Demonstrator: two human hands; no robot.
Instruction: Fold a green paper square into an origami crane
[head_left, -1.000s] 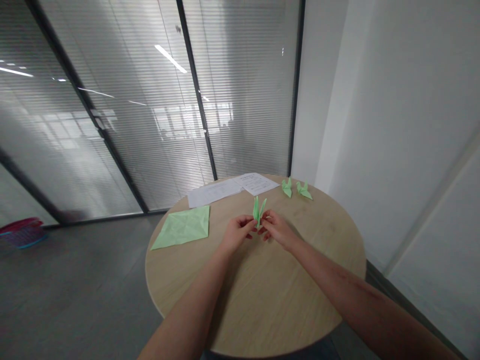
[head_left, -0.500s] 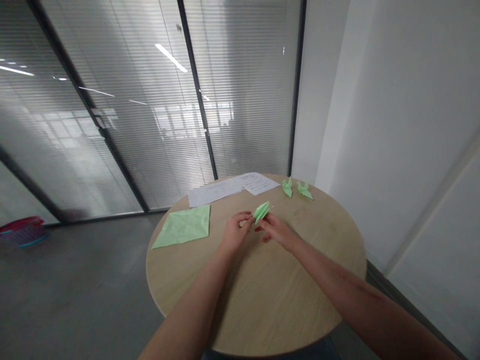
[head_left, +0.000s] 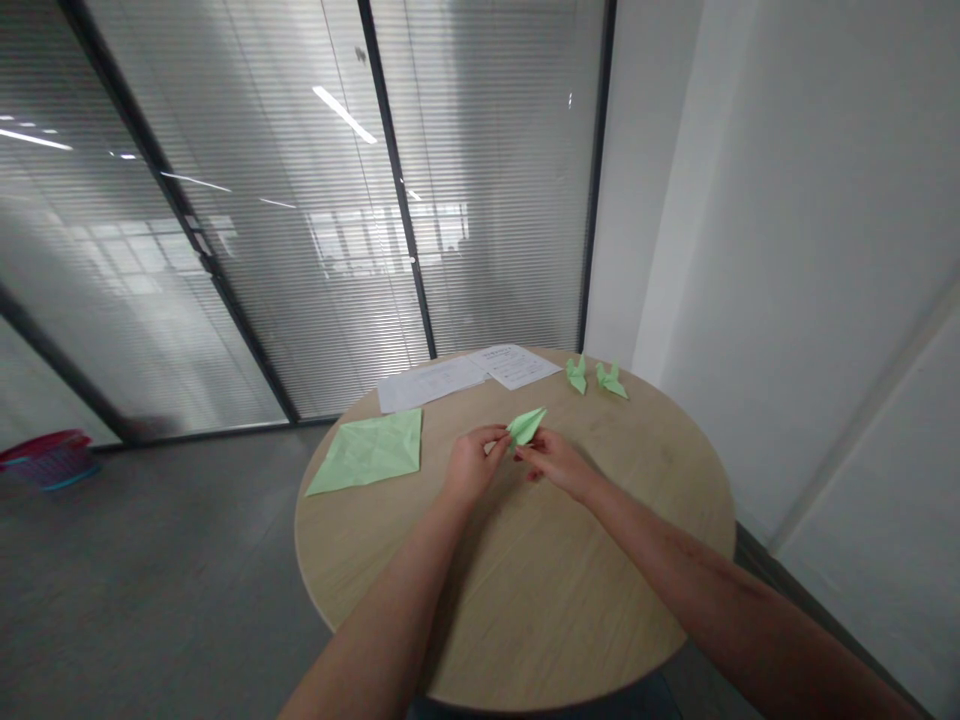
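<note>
A small piece of folded green paper (head_left: 527,426) is held between both hands above the middle of the table. My left hand (head_left: 475,461) pinches its left end between thumb and fingers. On the other side, my right hand (head_left: 556,462) grips its lower right edge, fingers closed. The paper points up and to the right, a broad folded face showing. To the left lies a flat green sheet (head_left: 371,452) with crease marks. Farther back on the right stand two folded green paper cranes, one (head_left: 577,374) beside the other (head_left: 611,380).
The round wooden table (head_left: 570,600) carries everything. Two white paper sheets lie at its far edge, a plain-looking one (head_left: 431,384) and a printed one (head_left: 517,366). A red and blue basket (head_left: 51,460) sits on the floor at left. Glass partition behind, white wall right.
The folded paper has turned between my fingers, so a broader face now shows instead of the narrow layered edge. Both hands stay almost in place, still holding it.
</note>
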